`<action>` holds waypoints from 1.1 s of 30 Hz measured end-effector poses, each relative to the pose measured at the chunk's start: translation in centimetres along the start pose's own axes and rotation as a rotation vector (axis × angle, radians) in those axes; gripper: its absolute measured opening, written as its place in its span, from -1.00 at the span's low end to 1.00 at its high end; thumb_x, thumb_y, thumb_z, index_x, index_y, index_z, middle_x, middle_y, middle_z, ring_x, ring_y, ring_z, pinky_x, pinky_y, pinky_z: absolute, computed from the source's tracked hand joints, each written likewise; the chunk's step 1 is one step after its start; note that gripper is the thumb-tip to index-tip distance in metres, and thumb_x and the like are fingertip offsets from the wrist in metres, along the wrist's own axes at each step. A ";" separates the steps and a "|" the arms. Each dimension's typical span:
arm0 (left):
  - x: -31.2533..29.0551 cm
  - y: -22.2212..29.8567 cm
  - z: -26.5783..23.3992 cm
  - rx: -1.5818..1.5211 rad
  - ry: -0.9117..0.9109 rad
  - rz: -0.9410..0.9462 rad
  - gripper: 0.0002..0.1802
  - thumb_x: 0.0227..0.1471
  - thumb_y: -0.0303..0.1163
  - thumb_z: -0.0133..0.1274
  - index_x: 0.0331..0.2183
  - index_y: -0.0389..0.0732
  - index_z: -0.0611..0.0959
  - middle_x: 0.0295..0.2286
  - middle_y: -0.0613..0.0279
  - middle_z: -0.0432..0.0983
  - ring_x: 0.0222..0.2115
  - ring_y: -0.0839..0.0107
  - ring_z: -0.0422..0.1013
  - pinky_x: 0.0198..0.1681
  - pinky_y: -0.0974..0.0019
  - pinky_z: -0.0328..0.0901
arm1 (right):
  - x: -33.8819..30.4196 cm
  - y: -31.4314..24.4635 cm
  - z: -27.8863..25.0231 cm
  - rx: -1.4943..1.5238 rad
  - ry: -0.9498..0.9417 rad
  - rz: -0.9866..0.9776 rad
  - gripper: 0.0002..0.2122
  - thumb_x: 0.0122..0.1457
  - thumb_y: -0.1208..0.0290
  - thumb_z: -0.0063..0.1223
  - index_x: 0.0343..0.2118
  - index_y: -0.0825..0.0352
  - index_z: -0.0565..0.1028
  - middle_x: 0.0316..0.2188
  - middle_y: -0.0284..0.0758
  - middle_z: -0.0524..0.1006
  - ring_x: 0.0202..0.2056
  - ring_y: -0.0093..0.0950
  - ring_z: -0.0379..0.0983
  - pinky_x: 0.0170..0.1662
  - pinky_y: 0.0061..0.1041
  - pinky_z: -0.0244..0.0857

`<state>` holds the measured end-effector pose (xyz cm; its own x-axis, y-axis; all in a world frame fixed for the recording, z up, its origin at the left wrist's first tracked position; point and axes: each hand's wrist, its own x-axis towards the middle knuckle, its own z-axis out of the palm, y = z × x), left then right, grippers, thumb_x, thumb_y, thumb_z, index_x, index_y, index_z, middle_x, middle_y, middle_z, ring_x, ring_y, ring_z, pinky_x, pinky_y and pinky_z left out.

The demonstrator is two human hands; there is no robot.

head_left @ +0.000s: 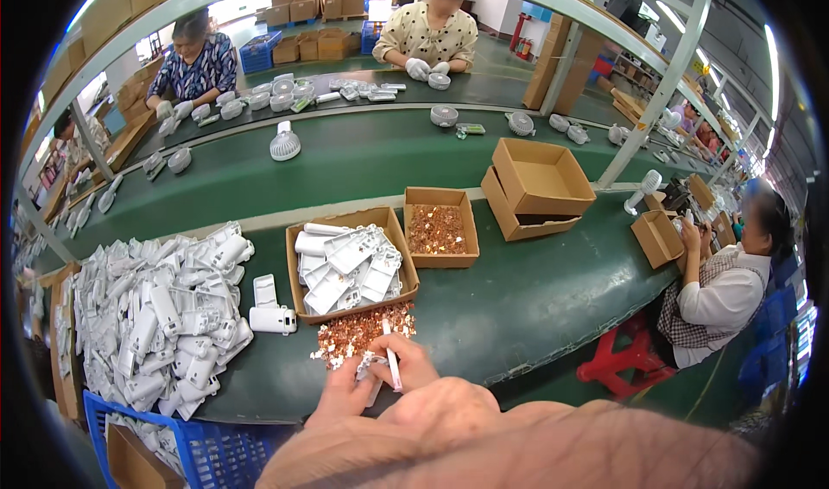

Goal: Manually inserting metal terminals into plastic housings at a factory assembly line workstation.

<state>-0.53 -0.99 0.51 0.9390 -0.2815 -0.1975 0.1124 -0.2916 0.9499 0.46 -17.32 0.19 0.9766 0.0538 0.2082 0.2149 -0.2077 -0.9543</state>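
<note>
- At the tabletop's near edge, six o'clock of the copper-and-white heap: small white plastic part [371, 365], partly hidden by fingers.
- Left hand [339, 394]: closed about that part, thumb and fingers drawn together.
- Right hand [413, 364]: narrow grip on a slim white rod [391, 359], held roughly upright beside the part. Both hands close together.
- Twelve o'clock from the part, just beyond the fingertips: heap of tiny copper-and-white pieces [358, 332], loose on the green tabletop [509, 316].
- Farther at twelve: cardboard box [361, 311] filled with white plastic housings [352, 265].
- One o'clock: smaller cardboard box [442, 262], more copper-coloured bits [436, 228] inside, near the filled box.
- Ten o'clock: two loose housings [272, 319], near the filled box's left side.
- Between nine and ten: large jumbled pile of white housings [164, 316].
- Eight o'clock, below tabletop level: blue crate [220, 461].
- Between one and two: two stacked cartons [546, 174], the upper askew.
- Eleven o'clock, well apart: white handheld fan [285, 144] on the far green surface.
- Twelve, across: gloved co-worker in a dotted top [427, 36], fan part at the fingers.
- Between two and three: seated co-worker in a checked vest [704, 316], red stool [623, 358] beneath.
</note>
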 end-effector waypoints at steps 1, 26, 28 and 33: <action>0.1 -0.5 -0.2 0.118 0.024 0.079 -0.72 0.07 -0.47 0.04 -0.14 -0.32 0.54 -0.41 -0.08 0.56 -0.37 0.19 0.53 -0.31 0.20 0.40 | -0.1 -0.1 0.3 -0.051 -0.001 -0.053 -0.75 -0.08 0.59 0.25 -0.29 0.33 0.49 -0.42 -0.27 0.48 -0.40 -0.36 0.46 -0.32 -0.45 0.37; 0.5 -0.8 -2.5 0.284 0.356 0.128 -0.85 -0.03 -0.46 0.00 -0.39 -0.35 0.49 -0.54 -0.23 0.45 -0.46 -0.23 0.40 -0.44 -0.06 0.29 | -2.5 1.2 1.1 0.082 0.030 -0.171 -0.82 0.13 0.53 0.02 -0.22 0.45 0.52 -0.50 -0.23 0.52 -0.49 -0.41 0.45 -0.39 -0.50 0.33; 0.3 -1.2 -2.8 0.250 0.351 0.042 -0.85 -0.03 -0.46 0.00 -0.40 -0.35 0.48 -0.56 -0.23 0.44 -0.48 -0.22 0.40 -0.45 -0.06 0.29 | -2.9 1.8 2.4 0.195 -0.023 -0.117 -0.83 0.05 0.61 0.06 -0.26 0.44 0.48 -0.51 -0.21 0.53 -0.52 -0.43 0.47 -0.43 -0.53 0.33; -0.4 -2.0 -2.3 0.188 0.374 0.077 -0.86 -0.03 -0.47 -0.03 -0.42 -0.37 0.47 -0.60 -0.20 0.42 -0.51 -0.20 0.40 -0.47 -0.04 0.28 | -2.4 1.9 3.3 0.087 -0.157 -0.266 -0.80 -0.01 0.65 0.11 -0.27 0.45 0.48 -0.50 -0.19 0.53 -0.52 -0.37 0.47 -0.43 -0.49 0.36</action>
<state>-0.40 1.85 -0.75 0.9995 0.0322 0.0065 0.0089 -0.4546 0.8907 -1.47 -14.60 -2.80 0.8715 0.2466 0.4239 0.4546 -0.0822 -0.8869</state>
